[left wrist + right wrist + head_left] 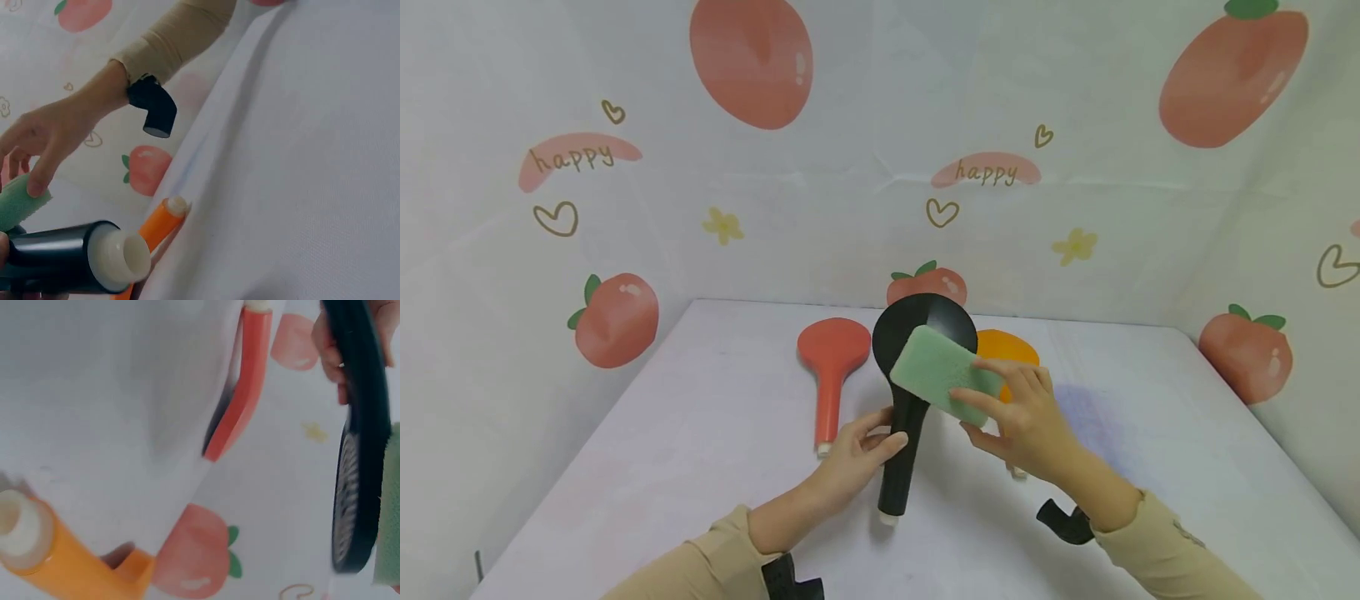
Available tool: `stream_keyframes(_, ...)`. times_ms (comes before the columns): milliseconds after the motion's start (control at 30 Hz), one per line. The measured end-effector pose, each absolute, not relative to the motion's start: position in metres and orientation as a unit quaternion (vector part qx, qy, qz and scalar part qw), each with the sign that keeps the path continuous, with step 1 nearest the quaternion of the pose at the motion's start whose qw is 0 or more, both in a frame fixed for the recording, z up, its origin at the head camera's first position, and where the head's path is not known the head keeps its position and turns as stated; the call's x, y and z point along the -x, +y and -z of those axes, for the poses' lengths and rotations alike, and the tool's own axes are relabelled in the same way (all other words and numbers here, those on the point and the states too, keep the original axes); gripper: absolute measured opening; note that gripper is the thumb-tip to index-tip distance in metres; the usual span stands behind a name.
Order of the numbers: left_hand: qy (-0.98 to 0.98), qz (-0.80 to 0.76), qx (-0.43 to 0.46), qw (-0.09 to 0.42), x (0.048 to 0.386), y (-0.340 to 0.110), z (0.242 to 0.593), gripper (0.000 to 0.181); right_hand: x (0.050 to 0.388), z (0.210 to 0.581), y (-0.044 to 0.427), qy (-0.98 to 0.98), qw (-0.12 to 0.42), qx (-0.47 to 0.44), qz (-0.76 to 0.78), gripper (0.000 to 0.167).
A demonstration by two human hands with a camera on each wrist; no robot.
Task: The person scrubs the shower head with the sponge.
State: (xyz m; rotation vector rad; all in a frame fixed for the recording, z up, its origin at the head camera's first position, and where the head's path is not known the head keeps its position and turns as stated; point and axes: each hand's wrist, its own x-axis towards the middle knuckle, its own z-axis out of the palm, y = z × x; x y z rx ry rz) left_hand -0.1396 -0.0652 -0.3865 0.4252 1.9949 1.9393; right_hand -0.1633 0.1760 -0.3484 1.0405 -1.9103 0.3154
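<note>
The left grip (859, 454) holds a black showerhead (909, 410), and the right grip (1036, 422), at its three o'clock, pinches a green sponge (938, 372).

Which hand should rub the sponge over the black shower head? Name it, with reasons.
Probably the right hand: it pinches the green sponge close to the round end of the black shower head, while the left hand is occupied holding the handle.

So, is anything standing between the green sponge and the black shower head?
Nothing visible does: the right hand holds the green sponge right at the black shower head. The left hand grips its handle lower down, and the orange shower head lies on the table behind them.
</note>
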Motion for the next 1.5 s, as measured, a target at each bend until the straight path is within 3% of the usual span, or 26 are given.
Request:
stream_keyframes(200,0.663,-0.715,-0.126,0.185,0.141,-0.066,0.385,0.055,0.166,0.355,0.185,-0.78,0.459,-0.368,-0.214,0.031)
stream_keyframes(333,0.628,-0.741,-0.133,0.198,0.141,-0.066,0.384,0.056,0.166,0.361,0.189,-0.799,0.43,-0.309,-0.285,0.036)
stream_keyframes(467,0.593,-0.76,-0.155,0.217,0.142,-0.067,0.384,0.056,0.163,0.369,0.186,-0.808,0.38,-0.262,-0.365,0.025)
stream_keyframes(600,0.554,-0.774,-0.19,0.241,0.141,-0.067,0.385,0.05,0.159,0.374,0.177,-0.806,0.337,-0.236,-0.426,0.047)
stream_keyframes(767,0.512,-0.784,-0.216,0.278,0.139,-0.064,0.38,0.038,0.159,0.379,0.167,-0.777,0.313,-0.255,-0.483,0.05)
stream_keyframes(1033,0.54,-0.76,-0.184,0.311,0.138,-0.065,0.367,0.052,0.162,0.384,0.159,-0.73,0.266,-0.303,-0.552,0.049)
stream_keyframes(1267,0.567,-0.738,-0.166,0.328,0.142,-0.062,0.37,0.06,0.165,0.384,0.154,-0.716,0.274,-0.339,-0.546,0.051)
stream_keyframes(1500,0.587,-0.698,-0.182,0.369,0.143,-0.062,0.375,0.078,0.16,0.381,0.151,-0.782,0.289,-0.293,-0.468,0.049)
